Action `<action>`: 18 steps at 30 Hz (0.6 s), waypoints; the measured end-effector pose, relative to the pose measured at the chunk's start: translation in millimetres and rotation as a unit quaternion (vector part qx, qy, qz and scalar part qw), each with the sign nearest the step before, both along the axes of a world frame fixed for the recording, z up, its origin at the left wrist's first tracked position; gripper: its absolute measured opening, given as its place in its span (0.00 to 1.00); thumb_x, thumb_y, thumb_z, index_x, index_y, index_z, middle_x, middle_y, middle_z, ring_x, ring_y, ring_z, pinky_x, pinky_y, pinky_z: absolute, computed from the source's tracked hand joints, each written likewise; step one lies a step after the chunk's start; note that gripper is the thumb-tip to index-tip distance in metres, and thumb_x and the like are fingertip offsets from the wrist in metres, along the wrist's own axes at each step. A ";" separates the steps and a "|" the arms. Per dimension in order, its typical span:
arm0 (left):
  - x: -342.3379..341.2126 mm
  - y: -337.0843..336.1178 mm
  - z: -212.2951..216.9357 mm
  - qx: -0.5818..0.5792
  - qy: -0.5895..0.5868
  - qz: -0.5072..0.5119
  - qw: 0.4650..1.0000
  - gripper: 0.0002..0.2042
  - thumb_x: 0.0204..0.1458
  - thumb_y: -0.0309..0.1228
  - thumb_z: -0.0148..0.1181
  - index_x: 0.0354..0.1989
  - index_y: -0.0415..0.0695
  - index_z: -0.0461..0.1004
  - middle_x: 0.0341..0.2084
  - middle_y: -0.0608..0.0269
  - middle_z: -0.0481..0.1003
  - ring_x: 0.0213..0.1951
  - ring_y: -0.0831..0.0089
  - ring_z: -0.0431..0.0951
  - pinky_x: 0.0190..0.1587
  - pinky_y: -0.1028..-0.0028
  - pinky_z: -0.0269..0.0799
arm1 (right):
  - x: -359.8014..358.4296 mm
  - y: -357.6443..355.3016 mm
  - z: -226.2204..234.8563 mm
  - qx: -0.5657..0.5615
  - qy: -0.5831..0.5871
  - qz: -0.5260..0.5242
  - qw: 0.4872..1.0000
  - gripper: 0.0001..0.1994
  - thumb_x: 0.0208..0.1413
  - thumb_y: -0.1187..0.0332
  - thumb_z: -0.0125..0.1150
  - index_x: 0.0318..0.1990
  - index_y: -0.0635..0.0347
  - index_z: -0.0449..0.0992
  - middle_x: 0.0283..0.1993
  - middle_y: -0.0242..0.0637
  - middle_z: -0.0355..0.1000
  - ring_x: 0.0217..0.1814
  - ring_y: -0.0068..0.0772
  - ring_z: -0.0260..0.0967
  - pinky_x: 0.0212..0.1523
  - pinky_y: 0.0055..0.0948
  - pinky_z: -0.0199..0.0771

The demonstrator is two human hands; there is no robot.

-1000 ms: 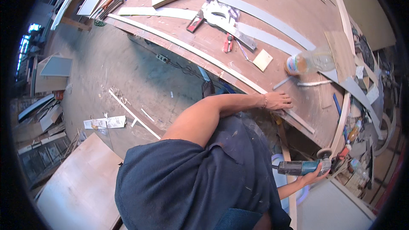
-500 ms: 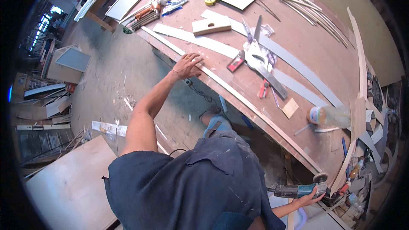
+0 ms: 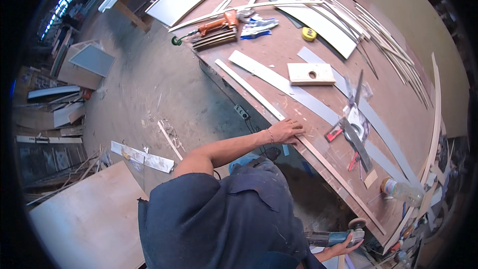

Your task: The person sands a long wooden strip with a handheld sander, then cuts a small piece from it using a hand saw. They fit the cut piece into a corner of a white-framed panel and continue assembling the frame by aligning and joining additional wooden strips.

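A long, narrow wooden strip [image 3: 343, 186] lies along the near edge of the workbench. My left hand [image 3: 287, 131] grips it around the middle, fingers bent over the strip and bench edge. Low on the right, my right hand [image 3: 347, 242] is wrapped around the head end of a blue and dark angle grinder [image 3: 323, 239]. The grinder's round disc [image 3: 356, 223] faces up beside the strip's near right end, apart from it as far as I can tell. Whether the disc spins is not visible.
On the bench [image 3: 279, 52] lie a wood block with a hole [image 3: 312, 74], a handsaw [image 3: 356, 142], a yellow tape measure [image 3: 308, 34], an orange air tool [image 3: 214, 24] and a plastic bottle [image 3: 402, 192]. A power strip [image 3: 241, 112] hangs below the edge. Scraps litter the floor.
My view has shifted, so the bench sits further right and lower. My left hand has slid along the strip toward its grinder end. The grinder stays in my right hand near that end.
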State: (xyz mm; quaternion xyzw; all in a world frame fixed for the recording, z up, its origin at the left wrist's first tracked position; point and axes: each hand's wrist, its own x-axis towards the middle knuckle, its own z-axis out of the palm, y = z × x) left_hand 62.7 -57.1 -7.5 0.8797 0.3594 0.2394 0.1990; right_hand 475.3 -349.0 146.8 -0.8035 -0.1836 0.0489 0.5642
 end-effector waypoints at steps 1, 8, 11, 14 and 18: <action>-16.0 -2.0 0.7 0.006 -0.011 0.028 1.000 0.27 0.53 0.43 0.64 0.59 0.47 0.70 0.53 0.53 0.71 0.59 0.55 0.70 0.61 0.58 0.65 | -12.5 4.6 1.5 -0.003 -0.001 0.024 1.000 0.34 0.54 0.67 0.69 0.68 0.56 0.63 0.67 0.50 0.63 0.63 0.47 0.67 0.60 0.42 0.70; -243.8 16.4 15.6 0.064 0.006 0.309 0.949 0.27 0.54 0.43 0.63 0.60 0.42 0.69 0.57 0.46 0.69 0.59 0.48 0.69 0.61 0.55 0.65 | -122.2 44.8 7.3 -0.021 -0.019 0.129 0.991 0.36 0.54 0.70 0.67 0.70 0.58 0.59 0.70 0.50 0.59 0.69 0.46 0.61 0.66 0.42 0.66; -318.7 16.8 33.6 0.064 -0.003 0.325 0.943 0.22 0.53 0.39 0.65 0.55 0.44 0.72 0.52 0.49 0.72 0.54 0.51 0.71 0.58 0.58 0.67 | -184.9 47.4 0.1 0.000 0.005 0.158 0.988 0.35 0.54 0.72 0.68 0.70 0.59 0.60 0.70 0.50 0.59 0.69 0.46 0.60 0.66 0.41 0.65; -378.2 3.8 34.8 0.072 -0.017 0.305 0.949 0.15 0.52 0.36 0.66 0.46 0.44 0.77 0.41 0.52 0.78 0.49 0.53 0.75 0.55 0.60 0.70 | -226.2 34.9 -21.6 -0.055 -0.034 0.189 0.980 0.35 0.53 0.73 0.69 0.69 0.60 0.62 0.70 0.49 0.59 0.70 0.45 0.59 0.69 0.42 0.59; -427.8 -8.8 24.5 0.012 -0.016 0.291 0.956 0.10 0.52 0.32 0.65 0.41 0.45 0.80 0.38 0.56 0.80 0.44 0.56 0.78 0.49 0.62 0.73 | -298.9 44.7 -19.8 -0.077 -0.017 0.231 0.970 0.38 0.48 0.74 0.72 0.68 0.60 0.63 0.70 0.46 0.60 0.72 0.43 0.56 0.73 0.40 0.50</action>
